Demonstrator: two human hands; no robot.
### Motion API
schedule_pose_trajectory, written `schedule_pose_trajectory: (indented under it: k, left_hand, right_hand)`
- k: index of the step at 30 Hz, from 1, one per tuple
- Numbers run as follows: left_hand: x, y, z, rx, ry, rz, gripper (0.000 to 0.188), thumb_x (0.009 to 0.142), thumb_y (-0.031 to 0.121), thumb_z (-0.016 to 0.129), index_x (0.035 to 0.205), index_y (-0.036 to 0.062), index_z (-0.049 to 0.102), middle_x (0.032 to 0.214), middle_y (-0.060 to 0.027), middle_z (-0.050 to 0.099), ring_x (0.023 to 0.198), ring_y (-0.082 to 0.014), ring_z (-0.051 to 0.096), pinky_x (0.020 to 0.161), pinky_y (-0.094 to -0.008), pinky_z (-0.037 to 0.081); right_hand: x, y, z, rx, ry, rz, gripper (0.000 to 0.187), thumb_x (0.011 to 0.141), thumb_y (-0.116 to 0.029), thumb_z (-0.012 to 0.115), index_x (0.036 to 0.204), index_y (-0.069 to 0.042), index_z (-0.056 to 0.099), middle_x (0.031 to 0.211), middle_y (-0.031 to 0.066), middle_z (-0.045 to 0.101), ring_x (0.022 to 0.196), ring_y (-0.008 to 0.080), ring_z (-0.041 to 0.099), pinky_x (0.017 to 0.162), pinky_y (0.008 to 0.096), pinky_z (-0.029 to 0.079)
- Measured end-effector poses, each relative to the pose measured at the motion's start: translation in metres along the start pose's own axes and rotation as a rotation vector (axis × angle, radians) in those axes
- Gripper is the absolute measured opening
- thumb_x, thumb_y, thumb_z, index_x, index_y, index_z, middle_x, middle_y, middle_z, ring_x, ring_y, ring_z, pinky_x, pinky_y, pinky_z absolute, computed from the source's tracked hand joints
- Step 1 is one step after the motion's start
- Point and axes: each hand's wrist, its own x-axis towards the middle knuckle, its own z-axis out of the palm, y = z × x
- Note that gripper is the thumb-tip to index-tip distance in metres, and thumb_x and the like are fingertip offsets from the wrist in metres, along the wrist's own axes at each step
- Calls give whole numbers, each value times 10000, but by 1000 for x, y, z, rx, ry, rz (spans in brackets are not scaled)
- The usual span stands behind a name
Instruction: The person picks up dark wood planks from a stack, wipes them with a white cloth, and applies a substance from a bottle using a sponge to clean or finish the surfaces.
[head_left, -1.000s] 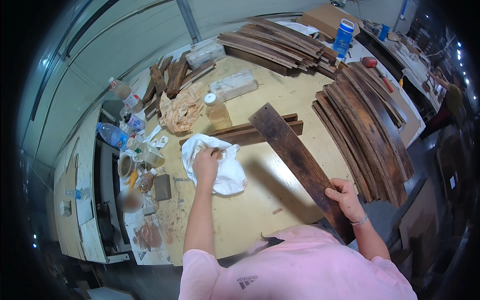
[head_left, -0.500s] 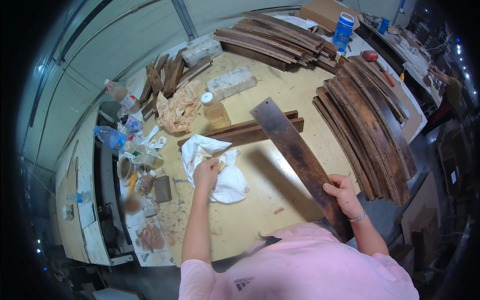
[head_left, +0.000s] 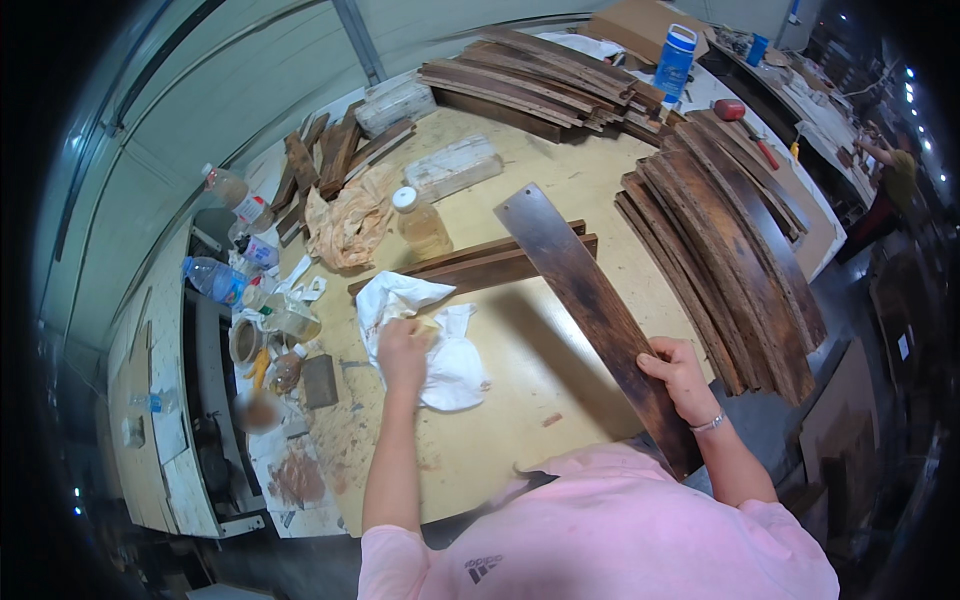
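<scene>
My right hand (head_left: 677, 378) grips a long, dark brown wooden board (head_left: 585, 300) near its lower end, thumb on top. The board slants up and away to the left, raised over the table, with small holes at its far end. My left hand (head_left: 403, 352) is closed over a crumpled white cloth (head_left: 455, 375) on the table. A small yellowish piece (head_left: 426, 329) shows at its fingertips; its kind is unclear. Behind the cloth lie two narrow dark wooden strips (head_left: 500, 265), and a clear bottle of yellowish liquid with a white cap (head_left: 422, 228) stands beyond them.
Curved brown boards (head_left: 720, 270) are stacked at right, more boards (head_left: 530, 85) at the back. A wrapped block (head_left: 452, 168) and crumpled tan paper (head_left: 345, 218) lie behind. Bottles (head_left: 215, 280) and a grey block (head_left: 320, 382) line the left edge. A red-headed mallet (head_left: 730, 110) rests far right.
My left hand has shifted slightly left on the white cloth, and the yellowish piece moved with it. My right hand still holds the board in much the same pose. The whole view has shifted a little.
</scene>
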Motion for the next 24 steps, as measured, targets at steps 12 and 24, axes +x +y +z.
schedule_pose_trajectory:
  k: [12,24]
  left_hand:
    - [28,205,-44,-740,74,179,73,781,-39,674,832,4,644,744,-39,511,624,-131,482,546,-275,378]
    - [-93,213,-17,-643,-312,439,62,731,6,653,764,29,607,726,-118,542,590,-287,541,517,-395,441]
  right_hand:
    - [53,-25,34,174,-29,-53,188,925,-143,611,868,27,667,766,-17,618,698,46,527,625,225,415]
    - [94,-46,27,192,159,-233,207,909,-145,641,757,-7,617,710,-28,582,635,45,491,583,237,397]
